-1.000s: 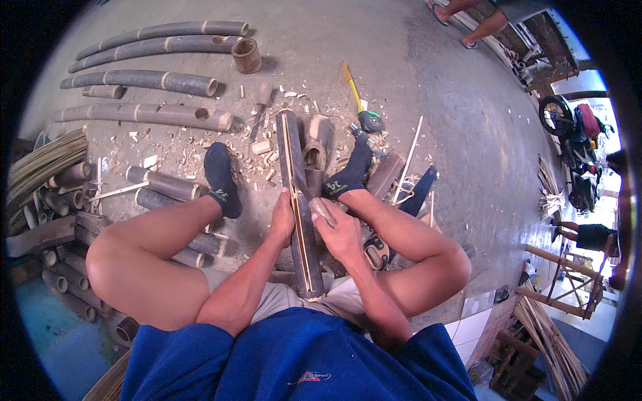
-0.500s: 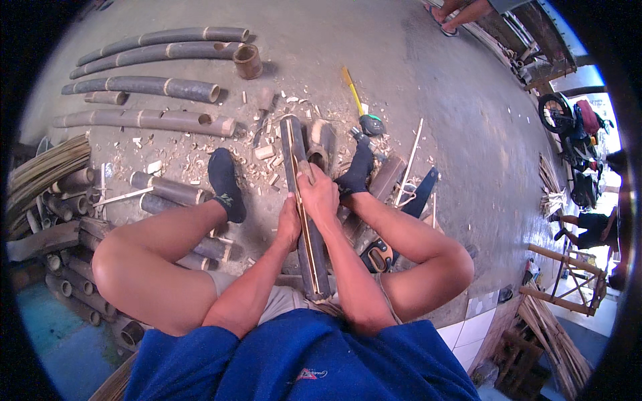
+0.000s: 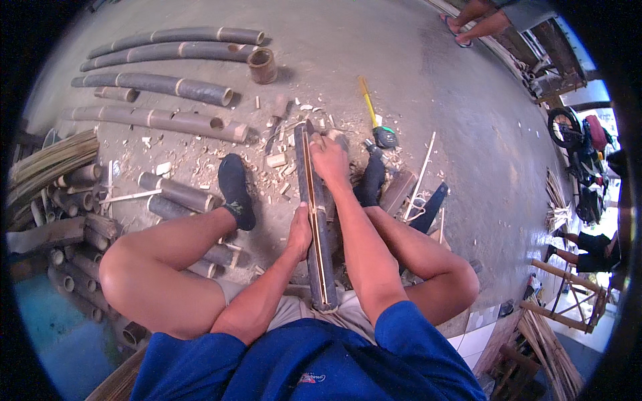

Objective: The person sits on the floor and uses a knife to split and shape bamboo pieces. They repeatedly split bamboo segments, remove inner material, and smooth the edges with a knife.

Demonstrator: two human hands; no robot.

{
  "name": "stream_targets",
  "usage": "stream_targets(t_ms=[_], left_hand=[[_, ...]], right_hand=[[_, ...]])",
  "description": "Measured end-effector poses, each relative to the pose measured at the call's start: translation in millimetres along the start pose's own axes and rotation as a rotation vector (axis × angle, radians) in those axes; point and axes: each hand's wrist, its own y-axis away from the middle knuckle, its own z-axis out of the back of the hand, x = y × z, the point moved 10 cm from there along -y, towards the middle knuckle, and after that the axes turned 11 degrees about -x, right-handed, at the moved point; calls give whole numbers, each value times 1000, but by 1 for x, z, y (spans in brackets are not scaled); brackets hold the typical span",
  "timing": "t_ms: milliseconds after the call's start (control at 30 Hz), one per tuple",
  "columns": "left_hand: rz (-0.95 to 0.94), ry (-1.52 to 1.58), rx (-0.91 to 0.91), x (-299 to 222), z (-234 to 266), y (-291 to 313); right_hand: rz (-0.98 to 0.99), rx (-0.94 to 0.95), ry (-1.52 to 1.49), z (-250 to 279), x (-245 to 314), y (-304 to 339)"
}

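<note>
A dark bamboo pole (image 3: 319,281) with a long pale slot cut along it stands lengthwise between my bent legs, its near end at my lap. My left hand (image 3: 302,230) is closed on the pole's left side, about midway along. Close to the far end, my right hand (image 3: 329,159) lies at the slot's right edge with its fingers curled. What those fingers hold is mostly hidden. Beyond the right hand, part of another bamboo piece (image 3: 340,138) shows. Pale wood chips (image 3: 275,160) are scattered around the pole's far end.
Several bamboo poles (image 3: 167,119) and a short bamboo cup (image 3: 262,67) lie at far left. A wooden-handled tool (image 3: 277,110) rests among chips. Right of me are a tape measure (image 3: 385,137) and a handsaw (image 3: 429,208). Stacked bamboo (image 3: 73,277) stands left; another person's feet (image 3: 461,32) show far right.
My right hand has slid away from me along the slot, toward the pole's far end. The left hand stays on the pole's side. The whole view has shifted slightly.
</note>
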Motion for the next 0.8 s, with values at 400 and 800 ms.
stream_targets(t_ms=[400, 800], left_hand=[[-29, 44, -1, -2, 1, -4], [-25, -34, -13, -10, 0, 11]], right_hand=[[-249, 270, -388, 117, -64, 215], [-97, 204, -223, 117, -47, 221]])
